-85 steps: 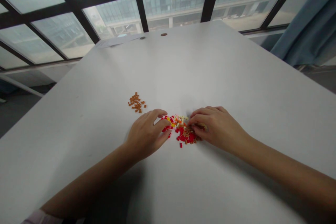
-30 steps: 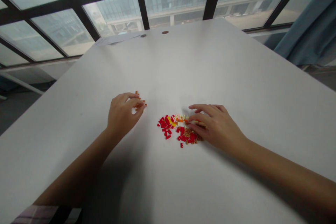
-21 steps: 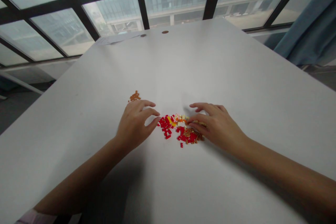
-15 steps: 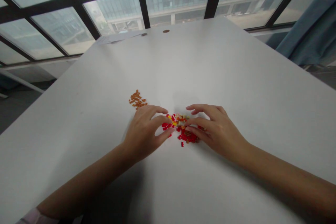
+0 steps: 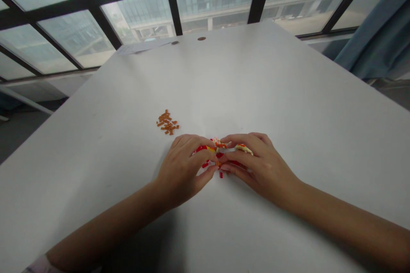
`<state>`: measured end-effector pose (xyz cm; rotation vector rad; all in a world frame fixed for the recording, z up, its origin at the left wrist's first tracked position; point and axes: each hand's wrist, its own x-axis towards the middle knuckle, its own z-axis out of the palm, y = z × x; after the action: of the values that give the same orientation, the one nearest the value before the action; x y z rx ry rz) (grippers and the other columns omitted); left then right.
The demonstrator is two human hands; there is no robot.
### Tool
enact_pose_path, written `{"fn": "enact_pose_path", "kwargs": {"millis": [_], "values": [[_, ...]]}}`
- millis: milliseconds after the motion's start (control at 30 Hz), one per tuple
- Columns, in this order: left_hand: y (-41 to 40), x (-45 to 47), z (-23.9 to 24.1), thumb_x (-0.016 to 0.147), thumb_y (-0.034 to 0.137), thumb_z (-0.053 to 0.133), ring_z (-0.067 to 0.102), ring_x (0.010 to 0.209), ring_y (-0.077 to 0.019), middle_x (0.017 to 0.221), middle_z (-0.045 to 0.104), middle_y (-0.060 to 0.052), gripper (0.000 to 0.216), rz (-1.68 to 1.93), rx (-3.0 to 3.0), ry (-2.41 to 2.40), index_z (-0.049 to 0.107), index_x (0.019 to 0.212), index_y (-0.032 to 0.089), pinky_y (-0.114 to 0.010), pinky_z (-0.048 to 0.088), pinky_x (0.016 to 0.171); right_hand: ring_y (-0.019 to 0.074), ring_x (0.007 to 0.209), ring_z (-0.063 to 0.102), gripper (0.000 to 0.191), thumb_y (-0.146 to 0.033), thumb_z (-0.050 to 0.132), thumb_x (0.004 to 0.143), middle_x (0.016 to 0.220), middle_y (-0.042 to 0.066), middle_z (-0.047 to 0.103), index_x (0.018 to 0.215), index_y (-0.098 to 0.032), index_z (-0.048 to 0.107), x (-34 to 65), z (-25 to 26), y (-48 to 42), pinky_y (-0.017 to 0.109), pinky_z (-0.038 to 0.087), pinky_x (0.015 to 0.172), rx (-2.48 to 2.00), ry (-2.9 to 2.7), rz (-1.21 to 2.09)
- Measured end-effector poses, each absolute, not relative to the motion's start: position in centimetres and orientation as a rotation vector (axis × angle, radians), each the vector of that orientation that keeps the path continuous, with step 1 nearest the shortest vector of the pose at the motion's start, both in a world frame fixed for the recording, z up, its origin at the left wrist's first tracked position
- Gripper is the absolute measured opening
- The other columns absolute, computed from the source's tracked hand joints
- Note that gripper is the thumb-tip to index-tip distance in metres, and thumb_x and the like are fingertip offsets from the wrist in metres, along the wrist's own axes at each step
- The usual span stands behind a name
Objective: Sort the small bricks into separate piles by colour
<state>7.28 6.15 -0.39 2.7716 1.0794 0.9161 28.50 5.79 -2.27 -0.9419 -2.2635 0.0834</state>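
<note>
Small toy building bricks, mostly red with some yellow, orange and white, lie in a loose pile under and between my hands. My left hand curves in from the left, thumb and fingertips close together over the pile. My right hand mirrors it from the other side, its thumb and index finger pinched. The fingertips of both hands meet at a tiny orange brick; which fingers press on it is hard to make out. Much of the red pile is hidden beneath the right hand.
A separate heap of orange-brown bricks lies beyond my left hand on the white table. Papers and two round discs are near the far edge, by the windows. A blue curtain hangs at the right.
My left hand has moved right, and the fingertips of both hands have come together over the pile. The orange-brown heap is now uncovered by the left hand.
</note>
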Motion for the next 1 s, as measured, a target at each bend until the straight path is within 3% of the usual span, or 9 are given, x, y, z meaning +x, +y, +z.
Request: {"fn": "enact_pose_path", "kwargs": {"millis": [300, 500, 1000], "values": [[10.4, 2.8, -1.3, 0.086, 0.025, 0.067, 0.066, 0.098, -0.0231, 0.099, 0.073, -0.005, 0.004, 0.968, 2.696, 1.493, 0.067, 0.083, 0.022, -0.042, 0.047, 0.093, 0.0229, 0.095, 0.067, 0.013, -0.02, 0.063, 0.089, 0.114, 0.009, 0.07, 0.087, -0.025, 0.075, 31.1, -2.3, 7.2, 0.043, 0.046, 0.084, -1.088, -2.443, 0.03], [13.4, -1.0, -2.7, 0.083, 0.028, 0.069, 0.065, 0.095, -0.0247, 0.098, 0.073, -0.005, 0.006, 0.802, 2.624, 1.897, 0.069, 0.081, 0.022, -0.043, 0.047, 0.09, 0.0241, 0.1, 0.066, 0.017, -0.018, 0.062, 0.089, 0.117, 0.01, 0.069, 0.092, -0.028, 0.077, 31.1, -2.7, 7.2, 0.045, 0.048, 0.087, -1.081, -2.5, 0.082], [12.6, 0.0, -2.5, 0.086, 0.029, 0.064, 0.065, 0.096, -0.0237, 0.099, 0.073, -0.005, 0.01, 0.818, 2.656, 1.837, 0.071, 0.083, 0.022, -0.041, 0.046, 0.092, 0.024, 0.096, 0.067, 0.017, -0.023, 0.059, 0.092, 0.114, 0.011, 0.07, 0.094, -0.025, 0.076, 30.9, -2.9, 7.1, 0.042, 0.048, 0.083, -1.029, -2.491, -0.005]]}}
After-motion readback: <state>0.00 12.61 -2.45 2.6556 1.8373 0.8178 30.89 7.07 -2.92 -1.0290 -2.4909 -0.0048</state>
